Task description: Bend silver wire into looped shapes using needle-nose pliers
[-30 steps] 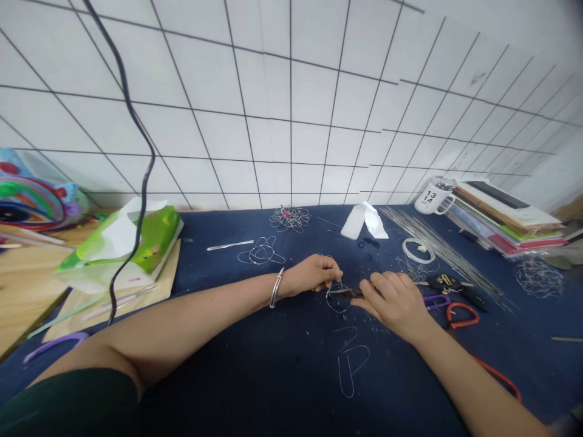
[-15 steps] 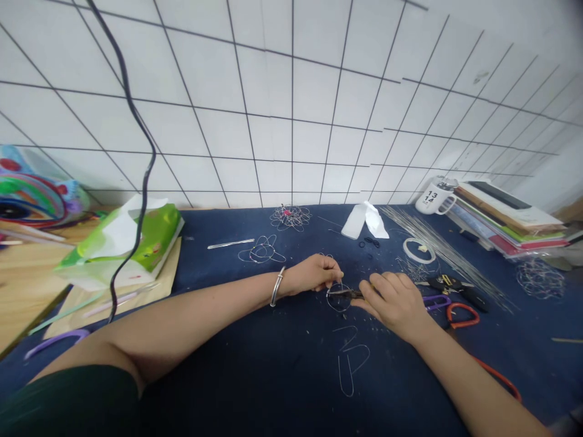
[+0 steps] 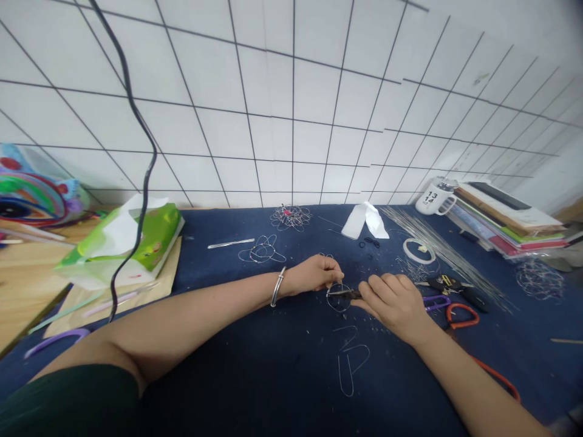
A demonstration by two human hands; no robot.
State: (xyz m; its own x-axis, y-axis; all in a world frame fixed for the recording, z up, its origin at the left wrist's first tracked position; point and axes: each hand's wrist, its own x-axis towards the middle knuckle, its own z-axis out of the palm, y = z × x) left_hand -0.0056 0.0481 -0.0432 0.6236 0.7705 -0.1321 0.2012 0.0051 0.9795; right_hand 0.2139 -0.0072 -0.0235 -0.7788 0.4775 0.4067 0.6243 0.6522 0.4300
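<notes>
My left hand (image 3: 320,272) is closed, its thumb and forefinger pinching a thin looped wire (image 3: 339,308) at its upper edge. Closed around a pair of pliers (image 3: 345,294), my right hand (image 3: 392,302) keeps the dark jaws against that wire loop. My palm hides the handles. Just in front of the hands, bent pieces of wire (image 3: 347,371) lie on the dark blue cloth (image 3: 255,370). Beyond my left wrist is a wire shape with small beads (image 3: 263,249). A flower-like wire piece with a pink centre (image 3: 290,217) rests near the wall.
Right of my right hand lie scissors with orange handles (image 3: 462,317), black-handled cutters (image 3: 449,284), a white coil (image 3: 419,250) and a bundle of straight wires (image 3: 437,243). A mug (image 3: 435,196) stands beside stacked books (image 3: 510,218). At left are a green tissue pack (image 3: 155,233) and a hanging cable (image 3: 146,176).
Almost nothing differs. Both hands stay in place with the wire loop and the pliers; only a very slight shift of the view shows.
</notes>
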